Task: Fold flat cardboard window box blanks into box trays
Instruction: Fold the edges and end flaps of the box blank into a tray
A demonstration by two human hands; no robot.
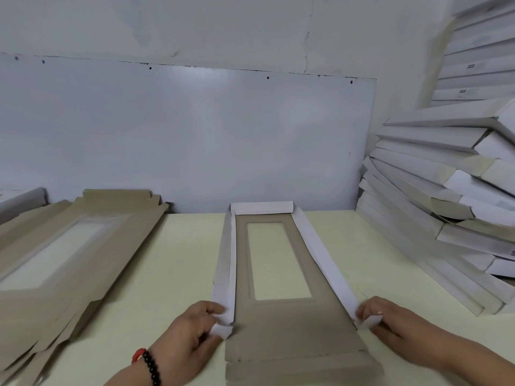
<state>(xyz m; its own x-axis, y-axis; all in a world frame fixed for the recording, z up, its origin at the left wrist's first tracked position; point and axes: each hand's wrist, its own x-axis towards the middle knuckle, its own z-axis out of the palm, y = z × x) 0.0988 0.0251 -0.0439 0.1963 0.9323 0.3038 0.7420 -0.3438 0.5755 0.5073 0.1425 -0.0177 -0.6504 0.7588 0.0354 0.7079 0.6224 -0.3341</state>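
A brown cardboard window box blank lies lengthwise on the table in front of me, its rectangular window toward the far end. Its two long side walls stand folded up, white faces outward, and the far end wall is folded up too. The near end flap lies flat toward me. My left hand pinches the near end of the left wall and its small corner tab. My right hand pinches the near end of the right wall and its white corner tab.
A stack of flat brown window blanks lies at the left on the pale yellow table. Several folded white trays are piled high at the right. A white wall panel stands close behind the table.
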